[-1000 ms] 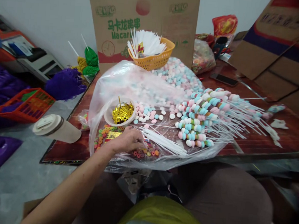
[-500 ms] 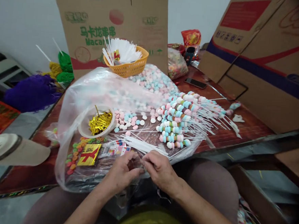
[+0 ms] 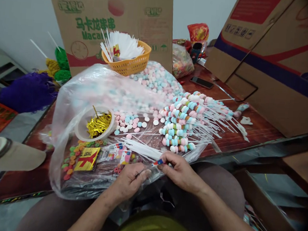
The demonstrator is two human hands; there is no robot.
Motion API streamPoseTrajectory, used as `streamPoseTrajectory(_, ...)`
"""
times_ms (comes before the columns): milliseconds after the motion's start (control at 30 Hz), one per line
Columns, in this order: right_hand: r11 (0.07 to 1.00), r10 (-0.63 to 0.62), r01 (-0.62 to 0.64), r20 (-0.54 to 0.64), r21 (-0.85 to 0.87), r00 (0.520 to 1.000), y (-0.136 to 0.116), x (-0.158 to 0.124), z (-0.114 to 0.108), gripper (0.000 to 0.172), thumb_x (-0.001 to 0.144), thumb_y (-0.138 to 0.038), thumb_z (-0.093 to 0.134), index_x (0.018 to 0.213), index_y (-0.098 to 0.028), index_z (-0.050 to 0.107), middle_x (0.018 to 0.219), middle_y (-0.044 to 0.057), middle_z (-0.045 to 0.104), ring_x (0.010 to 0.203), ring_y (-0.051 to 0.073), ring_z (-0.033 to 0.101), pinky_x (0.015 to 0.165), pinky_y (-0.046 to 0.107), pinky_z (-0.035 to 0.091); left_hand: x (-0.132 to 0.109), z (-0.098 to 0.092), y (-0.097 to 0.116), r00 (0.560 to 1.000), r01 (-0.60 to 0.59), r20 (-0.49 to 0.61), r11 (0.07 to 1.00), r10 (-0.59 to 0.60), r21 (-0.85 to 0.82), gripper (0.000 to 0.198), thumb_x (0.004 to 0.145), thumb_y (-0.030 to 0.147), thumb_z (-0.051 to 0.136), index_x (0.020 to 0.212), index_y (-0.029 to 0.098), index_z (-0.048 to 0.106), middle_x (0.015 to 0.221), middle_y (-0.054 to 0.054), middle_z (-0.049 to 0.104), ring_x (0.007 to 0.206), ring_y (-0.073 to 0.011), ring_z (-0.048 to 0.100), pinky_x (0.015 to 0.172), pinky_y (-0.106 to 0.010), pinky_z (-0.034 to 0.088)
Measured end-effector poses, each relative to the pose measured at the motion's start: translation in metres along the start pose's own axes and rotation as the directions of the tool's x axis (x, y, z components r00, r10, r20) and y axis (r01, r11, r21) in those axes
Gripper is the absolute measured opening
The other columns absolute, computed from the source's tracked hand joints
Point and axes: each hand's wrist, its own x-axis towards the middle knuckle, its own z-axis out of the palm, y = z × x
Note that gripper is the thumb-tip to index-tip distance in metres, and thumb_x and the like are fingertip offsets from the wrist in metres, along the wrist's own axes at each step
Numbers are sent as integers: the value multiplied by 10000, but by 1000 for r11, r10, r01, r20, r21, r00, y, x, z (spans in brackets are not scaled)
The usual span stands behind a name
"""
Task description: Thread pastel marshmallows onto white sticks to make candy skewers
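Observation:
Over the table's front edge, my right hand [image 3: 178, 169] pinches the printed end of a small clear plastic bag [image 3: 156, 163] with blue and red marks. My left hand [image 3: 132, 180] is closed, thumb against fingers, at the bag's other end. Just beyond them lie white sticks [image 3: 141, 149] and a stack of printed bags [image 3: 115, 154]. To the left are a gold twist-tie packet [image 3: 88, 159], ring candies [image 3: 73, 156] and a round tub [image 3: 79, 124] of gold twist ties [image 3: 99, 124]. Skewers of pastel candies [image 3: 181, 122] are piled at the right.
Loose pastel candies [image 3: 159, 79] spill from a large clear bag [image 3: 71, 88]. Behind stand a yellow basket [image 3: 129, 68] of white sticks and cardboard boxes [image 3: 157, 31]. A phone [image 3: 201, 82] lies at the back right; a lidded cup [image 3: 21, 156] is at left.
My hands have moved apart, the right one up and to the right. The bag's blue and red print now shows between them. The view has shifted slightly.

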Motion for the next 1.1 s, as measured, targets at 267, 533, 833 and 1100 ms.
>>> streamPoseTrajectory(267,978,11,-49,-187,-203,982,6,-1,15,385,876,-349,379,533,-176,387,518,-36,363,512,89,365,499,224,286,2,-3,2,993,30,-117,1000,-28,9,247,811,337,469,650,159,523,578,14,503,551,-101,451,540,-208,356)
streamPoseTrajectory(533,511,-135,-138,-237,-848,962,34,-1,-73,212,843,-233,407,818,-148,599,844,99,611,801,212,490,664,319,344,-12,-15,-16,933,-152,-285,959,218,239,239,863,237,388,785,170,604,735,-38,642,692,-140,564,683,-258,420)
streamPoseTrajectory(833,391,-359,76,-76,-917,930,43,-22,-99,207,815,-145,453,937,-199,611,850,65,648,823,209,546,754,372,368,-20,-32,-24,867,-290,-310,900,391,325,199,842,202,441,947,188,609,895,-60,677,823,-163,595,840,-337,386)
streamPoseTrajectory(1100,430,-540,302,26,-851,841,-6,-41,-92,312,805,-126,469,1063,-268,572,873,46,656,771,194,575,691,348,426,-18,-42,-15,890,-279,-245,885,384,372,201,854,207,421,904,177,613,874,-58,674,813,-159,561,802,-330,382)
